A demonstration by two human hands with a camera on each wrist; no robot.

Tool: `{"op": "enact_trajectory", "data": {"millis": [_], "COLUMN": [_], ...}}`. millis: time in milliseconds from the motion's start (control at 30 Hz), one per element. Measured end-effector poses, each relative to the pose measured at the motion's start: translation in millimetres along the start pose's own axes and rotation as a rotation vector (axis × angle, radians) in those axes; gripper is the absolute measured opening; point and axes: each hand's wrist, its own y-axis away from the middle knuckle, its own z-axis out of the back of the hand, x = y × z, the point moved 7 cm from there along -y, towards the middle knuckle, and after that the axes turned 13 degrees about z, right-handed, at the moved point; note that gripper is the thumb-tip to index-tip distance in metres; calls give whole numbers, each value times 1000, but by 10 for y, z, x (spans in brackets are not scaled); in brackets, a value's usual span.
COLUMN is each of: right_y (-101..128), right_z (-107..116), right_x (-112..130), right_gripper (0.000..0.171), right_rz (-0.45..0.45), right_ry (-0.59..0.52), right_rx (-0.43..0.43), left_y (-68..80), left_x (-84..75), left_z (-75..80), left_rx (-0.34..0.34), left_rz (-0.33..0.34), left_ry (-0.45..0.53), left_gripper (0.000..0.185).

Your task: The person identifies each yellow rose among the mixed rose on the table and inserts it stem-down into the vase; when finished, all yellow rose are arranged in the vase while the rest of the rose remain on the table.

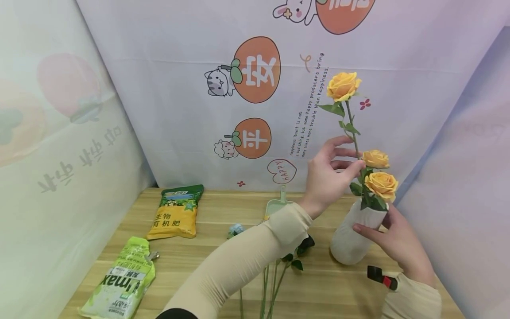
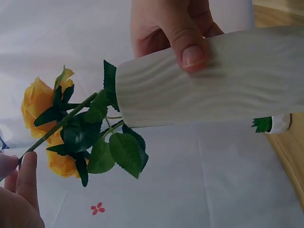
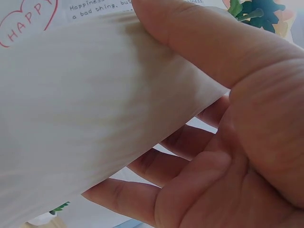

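Observation:
A tall yellow rose rises above a white ribbed vase. My left hand pinches its green stem between thumb and finger, just over the vase mouth. Two more yellow roses, one a large bloom and one smaller, sit low at the rim among green leaves. Around the upper part of the vase, my right hand grips with its thumb on the near side. In the right wrist view its fingers wrap the far side. The stem's lower end is hidden.
Loose flower stems lie mid-table, with a blue flower and a dark one, partly behind my left sleeve. At left are a yellow-green fertilizer bag and a clipped green bag. A pale green dustpan-like item lies behind.

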Motion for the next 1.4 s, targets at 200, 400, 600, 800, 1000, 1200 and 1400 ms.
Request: {"op": "enact_trajectory", "data": {"millis": [200,400,600,800,1000,1200,1400], "right_y": [-2,0,3,-8,-17,-19,-6], "right_z": [5,4,-5,1,-3,-2,-11], "right_x": [9,36,30,31,20,21,29], "right_gripper": [97,98,94,99,100,101,99], "right_rz": [5,23,26,27,20,28,18], "right_ry": [-6,9,50,32,20,36,59], "right_rx": [3,5,1,1,-1,-1,0], "left_y": [-2,-10,0,41,94,126,120], "left_x": [113,224,353,478,617,678,674], "left_z": [-76,-110,-183,-224,-233,-243,-207], "left_rx": [-21,-39,-26,-4,15,13,-28], "left_rz": [-22,-47,-32,-29,-17,-16,-6], "left_ry": [-87,-142,-224,-250,-262,-289,-306], "left_gripper": [49,48,46,47,49,43,15]}}
